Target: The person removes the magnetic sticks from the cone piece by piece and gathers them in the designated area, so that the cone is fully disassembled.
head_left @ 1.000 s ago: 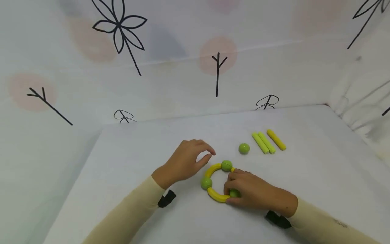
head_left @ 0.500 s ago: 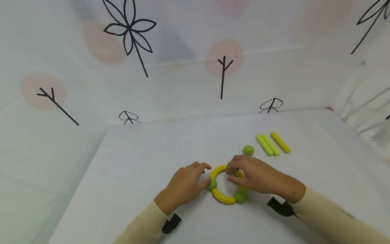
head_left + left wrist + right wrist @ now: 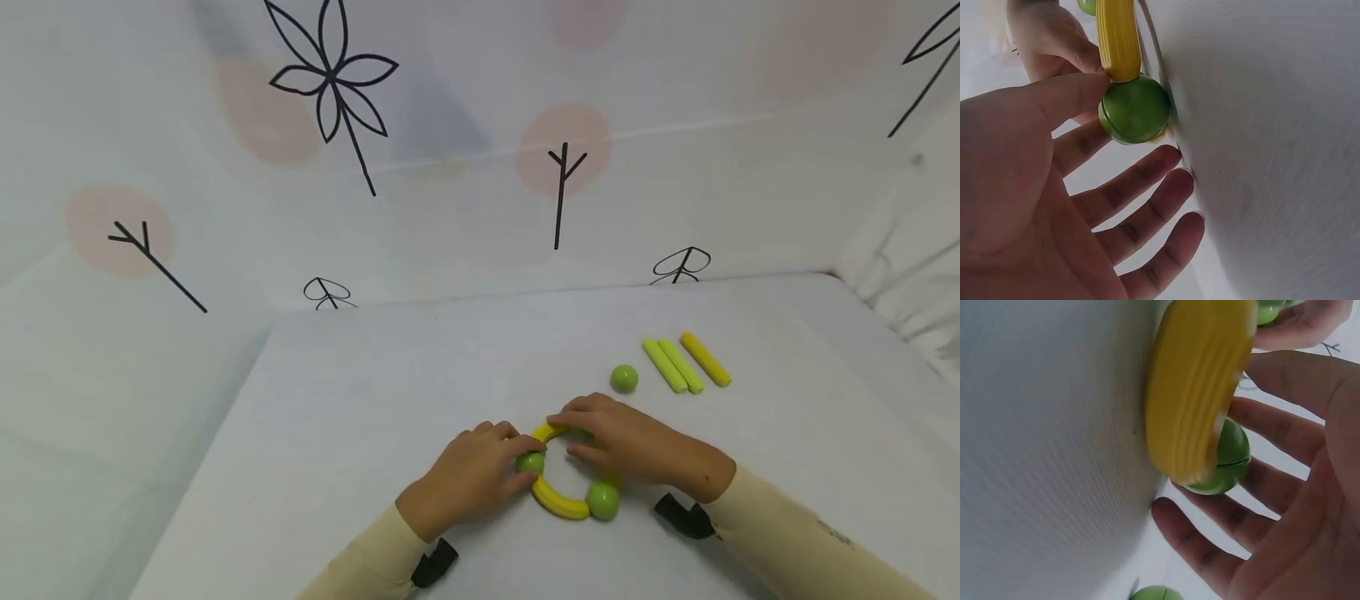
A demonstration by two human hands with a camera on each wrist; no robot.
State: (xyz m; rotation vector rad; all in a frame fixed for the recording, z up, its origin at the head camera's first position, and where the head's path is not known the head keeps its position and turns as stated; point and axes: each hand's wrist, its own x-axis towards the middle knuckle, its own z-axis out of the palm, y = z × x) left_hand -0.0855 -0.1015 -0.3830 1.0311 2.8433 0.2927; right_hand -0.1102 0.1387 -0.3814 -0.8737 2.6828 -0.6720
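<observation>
While the left hand (image 3: 472,472) pinches a ball (image 3: 530,464) (probably light, hard, slick; grab its sides), the right hand (image 3: 626,439) spreads its fingers.

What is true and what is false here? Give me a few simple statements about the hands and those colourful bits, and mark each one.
1. The left hand touches a green ball. True.
2. Two pale yellow-green rods lie side by side, left of a yellow rod. True.
3. The right hand holds that yellow rod. False: the hand is at the ring; the rod lies apart on the table.
4. The ring's yellow pieces are straight. False: those in clear view are curved.
5. A loose ball lies left of the pale rods. True.
</observation>
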